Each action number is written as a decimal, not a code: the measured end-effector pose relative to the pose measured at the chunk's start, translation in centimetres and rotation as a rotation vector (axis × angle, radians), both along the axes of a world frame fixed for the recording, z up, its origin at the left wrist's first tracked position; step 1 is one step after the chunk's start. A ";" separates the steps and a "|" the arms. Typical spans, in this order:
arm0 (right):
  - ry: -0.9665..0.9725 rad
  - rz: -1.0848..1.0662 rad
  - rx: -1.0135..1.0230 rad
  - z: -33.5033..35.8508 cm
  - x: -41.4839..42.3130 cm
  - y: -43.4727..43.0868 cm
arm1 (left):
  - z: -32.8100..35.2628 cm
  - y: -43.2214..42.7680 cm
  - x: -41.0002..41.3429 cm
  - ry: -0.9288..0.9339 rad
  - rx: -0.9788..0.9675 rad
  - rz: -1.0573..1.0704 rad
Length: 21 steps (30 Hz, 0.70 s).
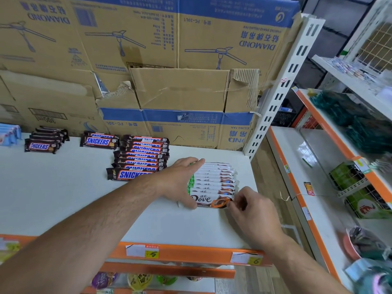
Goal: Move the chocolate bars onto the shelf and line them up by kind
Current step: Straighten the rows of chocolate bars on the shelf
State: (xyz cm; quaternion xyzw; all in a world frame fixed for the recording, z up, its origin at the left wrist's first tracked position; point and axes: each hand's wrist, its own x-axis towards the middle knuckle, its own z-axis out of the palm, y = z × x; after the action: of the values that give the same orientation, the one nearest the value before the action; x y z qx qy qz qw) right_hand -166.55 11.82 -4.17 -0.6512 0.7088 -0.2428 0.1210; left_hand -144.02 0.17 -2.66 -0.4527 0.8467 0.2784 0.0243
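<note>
On the white shelf [63, 194] lies a row of several white Dove bars [214, 183], overlapping front to back. My left hand [180, 179] lies against the row's left ends, fingers straight along the bars and thumb at the front bar. My right hand [248, 209] pinches the right end of the front Dove bar [209, 200]. To the left a row of several Snickers bars [140, 160] stands lined up. Farther back sit one more Snickers pile [98, 141] and a smaller Snickers pile [45, 141].
Light blue packets [9, 135] lie at the far left of the shelf. Cardboard fan boxes [169, 60] form the wall behind. An orange price rail [191, 253] edges the shelf front. A slotted white upright [282, 88] and another stocked shelf unit [339, 166] stand to the right.
</note>
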 end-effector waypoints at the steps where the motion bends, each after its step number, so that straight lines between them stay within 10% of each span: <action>1: -0.023 -0.012 0.006 0.2 0.1 0.0 | 0.1 0.0 0.0 0.003 -0.015 -0.001; 21: -0.027 0.245 0.336 0.6 0.5 -10.8 | 1.8 -5.0 -0.3 -0.092 -0.041 0.008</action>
State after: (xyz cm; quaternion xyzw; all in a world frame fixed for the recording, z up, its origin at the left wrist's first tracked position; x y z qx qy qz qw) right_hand -166.03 1.01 -3.61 -0.7000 0.6530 -0.1135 0.2659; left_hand -144.34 -4.83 -0.90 -0.4688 0.8484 0.2401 0.0528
